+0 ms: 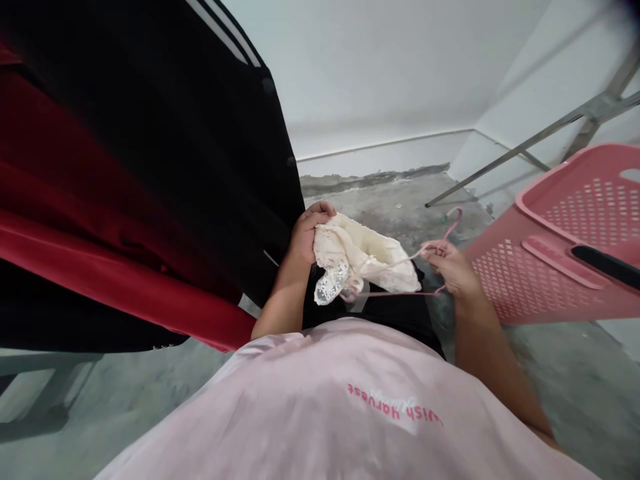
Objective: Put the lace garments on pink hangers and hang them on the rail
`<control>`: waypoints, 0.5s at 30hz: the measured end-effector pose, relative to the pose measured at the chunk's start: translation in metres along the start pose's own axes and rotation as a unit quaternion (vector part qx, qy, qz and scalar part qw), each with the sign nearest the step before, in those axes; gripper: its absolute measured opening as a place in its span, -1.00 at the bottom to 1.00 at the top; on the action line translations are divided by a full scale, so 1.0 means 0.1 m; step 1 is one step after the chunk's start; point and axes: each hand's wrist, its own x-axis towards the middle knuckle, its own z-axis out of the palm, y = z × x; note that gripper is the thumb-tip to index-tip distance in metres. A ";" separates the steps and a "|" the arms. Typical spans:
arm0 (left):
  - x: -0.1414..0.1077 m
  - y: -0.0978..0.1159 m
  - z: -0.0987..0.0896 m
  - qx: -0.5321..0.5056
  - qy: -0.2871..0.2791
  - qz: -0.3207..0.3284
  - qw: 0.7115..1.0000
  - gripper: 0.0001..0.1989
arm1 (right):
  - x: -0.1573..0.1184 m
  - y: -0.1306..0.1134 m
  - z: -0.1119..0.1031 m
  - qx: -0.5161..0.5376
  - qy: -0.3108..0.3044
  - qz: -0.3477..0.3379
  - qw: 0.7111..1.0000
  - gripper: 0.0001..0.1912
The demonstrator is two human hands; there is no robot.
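A cream bra [373, 250] with lace trim hangs bunched in front of my body. My left hand [311, 230] is closed around its left end. A thin pink clothes hanger [453, 223], hook pointing up and away, is gripped in my right hand [450, 263]. One arm of the hanger runs across the bra, and its lower bar passes beneath the fabric. Whether the bra's straps are looped on the hanger I cannot tell.
A tall pink laundry basket [500, 267] with perforated walls stands close on the right. Black and red garments [200, 167] hang at the left. A metal rack leg [515, 150] slants down behind the basket to the concrete floor [370, 193], near a white wall [390, 73].
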 end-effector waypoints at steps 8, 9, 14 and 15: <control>-0.01 -0.04 -0.02 0.021 0.004 0.017 1.000 -0.87 | -0.05 -0.13 -0.03 0.107 -0.029 -0.024 0.994 -0.64; -0.01 -0.04 -0.02 0.021 0.006 0.012 1.000 -0.87 | -0.08 -0.17 -0.03 0.126 -0.037 -0.032 0.991 -0.63; -0.03 -0.06 -0.03 0.025 -0.009 -0.014 1.000 -0.88 | -0.31 -0.40 -0.06 0.118 -0.105 -0.051 0.986 -0.45; -0.03 -0.06 -0.03 0.032 -0.008 -0.014 0.999 -0.88 | -0.36 -0.45 -0.06 0.111 -0.134 -0.053 0.983 -0.43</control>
